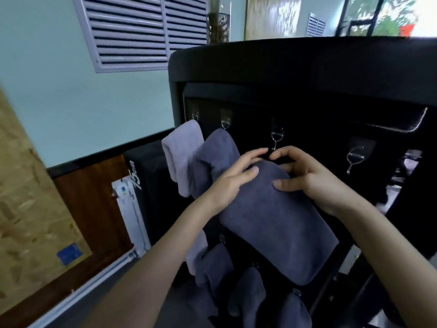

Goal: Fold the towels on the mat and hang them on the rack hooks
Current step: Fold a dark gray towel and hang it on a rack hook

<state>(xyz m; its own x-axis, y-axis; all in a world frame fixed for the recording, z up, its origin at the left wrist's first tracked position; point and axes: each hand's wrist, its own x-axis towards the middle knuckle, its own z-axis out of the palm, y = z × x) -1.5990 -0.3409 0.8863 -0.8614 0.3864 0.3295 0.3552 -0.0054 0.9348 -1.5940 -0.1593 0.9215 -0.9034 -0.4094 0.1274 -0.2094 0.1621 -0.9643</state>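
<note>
My left hand (231,183) and right hand (305,176) pinch a folded slate-grey terry towel (272,221) just under a bare chrome wire hook (275,138), with hung grey towels (217,150) left of and below my grip, so few likely remain.

Folded towel (272,221) lies before the rack (307,67), right of a hung towel (217,147).

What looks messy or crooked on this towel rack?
Nothing much stands out. The pale towel and the dark towel beside it hang from their hooks. The folded towel held by the left hand and right hand just isn't hung yet; the bare hook above it waits.
</note>
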